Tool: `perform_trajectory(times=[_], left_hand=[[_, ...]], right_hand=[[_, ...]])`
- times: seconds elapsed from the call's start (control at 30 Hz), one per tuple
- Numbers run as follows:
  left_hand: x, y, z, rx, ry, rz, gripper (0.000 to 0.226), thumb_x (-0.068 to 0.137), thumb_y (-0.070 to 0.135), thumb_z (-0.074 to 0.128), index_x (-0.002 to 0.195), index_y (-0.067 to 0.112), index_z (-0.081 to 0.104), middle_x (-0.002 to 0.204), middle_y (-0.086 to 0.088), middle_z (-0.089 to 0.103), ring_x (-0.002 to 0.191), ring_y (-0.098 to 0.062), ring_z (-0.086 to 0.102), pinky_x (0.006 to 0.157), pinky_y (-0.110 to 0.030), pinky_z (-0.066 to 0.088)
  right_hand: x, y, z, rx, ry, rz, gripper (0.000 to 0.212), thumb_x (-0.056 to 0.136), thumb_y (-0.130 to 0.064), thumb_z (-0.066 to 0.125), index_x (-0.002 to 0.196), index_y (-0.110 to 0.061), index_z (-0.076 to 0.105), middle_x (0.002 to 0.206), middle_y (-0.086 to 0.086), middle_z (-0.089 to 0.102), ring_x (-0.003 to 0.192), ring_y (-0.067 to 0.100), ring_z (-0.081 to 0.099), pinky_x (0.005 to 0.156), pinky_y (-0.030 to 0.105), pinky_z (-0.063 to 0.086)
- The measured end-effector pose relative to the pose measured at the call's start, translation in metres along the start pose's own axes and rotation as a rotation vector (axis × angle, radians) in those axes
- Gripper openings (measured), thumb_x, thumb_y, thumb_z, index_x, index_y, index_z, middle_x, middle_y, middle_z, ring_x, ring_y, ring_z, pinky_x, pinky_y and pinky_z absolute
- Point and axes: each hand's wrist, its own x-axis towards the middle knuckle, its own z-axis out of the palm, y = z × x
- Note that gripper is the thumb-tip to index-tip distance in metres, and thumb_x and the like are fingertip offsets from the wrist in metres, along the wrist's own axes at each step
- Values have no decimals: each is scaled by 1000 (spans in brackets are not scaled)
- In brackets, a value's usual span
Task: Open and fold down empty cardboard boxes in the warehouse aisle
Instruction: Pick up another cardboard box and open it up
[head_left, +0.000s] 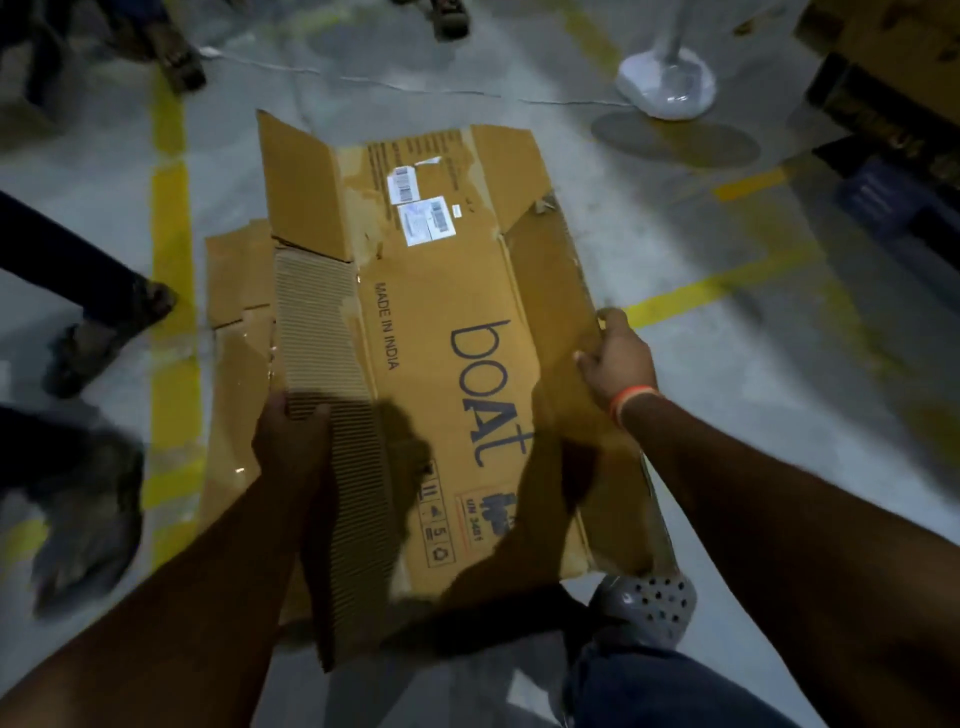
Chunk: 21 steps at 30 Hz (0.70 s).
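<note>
Left hand (291, 441) clamped on the near end of the ribbed corrugated strip (332, 395) along the box's left side, fingers curled over its edge, down at about 7 o'clock. Right hand (618, 358) pinching the right-hand flap (561, 291) out at 3 o'clock, thumb on top, orange wristband (631, 402) showing. Between them lies the flattened boat carton (467, 364), printed face up, its long axis running 12 to 6, straight away from the person. Both hands sit on opposite long edges, so the panel looks ready to be pressed down or folded across that axis; the right hand has the looser flap and seems nearer to leading. The far-left flap (301, 182) at 11 o'clock stands up, not yet down. More flattened cardboard (234, 312) lies underneath, on the grey floor (727, 415). Room is tight at 9 o'clock, where other people's feet (104, 332) stand beside the yellow floor line (174, 234); a white fan base (665, 83) waits at 1 o'clock, and the person's own grey clog (649, 608) touches the near corner. Open floor to the right
</note>
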Motion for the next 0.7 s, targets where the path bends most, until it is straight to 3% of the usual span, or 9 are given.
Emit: perform_trajectory(times=[0.1, 0.17, 0.27, 0.4, 0.63, 0.7], left_hand=[[19, 8, 3, 151, -11, 40, 59, 86, 30, 78, 136, 12, 53, 130, -18, 61, 122, -40, 55, 103, -48, 46], [21, 26, 14, 134, -70, 118, 64, 88, 22, 77, 145, 10, 50, 142, -18, 55, 126, -35, 56, 99, -40, 46], [15, 48, 35, 105, -145, 274, 52, 87, 20, 77, 136, 14, 62, 140, -15, 58, 122, -23, 57, 95, -31, 44], [-9, 83, 65, 142, -318, 388, 39, 87, 27, 73, 126, 23, 71, 134, -7, 62, 126, -26, 54, 108, -41, 45], [-96, 152, 132, 194, -586, 640, 25, 93, 18, 72, 118, 22, 74, 113, -2, 70, 105, -23, 64, 84, -33, 52], [-138, 176, 149, 181, -686, 691, 24, 95, 17, 70, 118, 21, 73, 113, -9, 71, 100, -30, 67, 80, -35, 53]], right_hand=[[0, -5, 17, -64, -48, 13, 78, 89, -22, 74, 152, -8, 29, 142, 24, 44, 130, 42, 47, 107, 43, 40], [-4, -1, 23, -112, -74, -7, 79, 90, -22, 74, 153, -10, 29, 145, 22, 41, 132, 41, 45, 110, 43, 40], [-12, 10, 23, -102, -79, -7, 74, 89, -23, 75, 151, -12, 35, 143, 19, 45, 130, 38, 49, 108, 41, 42], [-25, 28, 0, -55, -67, 33, 69, 88, -26, 75, 147, -11, 42, 139, 19, 49, 125, 36, 54, 107, 40, 43], [-89, 90, -83, 37, 49, 130, 62, 89, -26, 74, 144, -12, 48, 137, 17, 51, 123, 34, 57, 107, 42, 43], [-117, 114, -116, 62, 113, 179, 61, 89, -26, 73, 144, -13, 49, 137, 16, 51, 124, 33, 56, 108, 42, 44]])
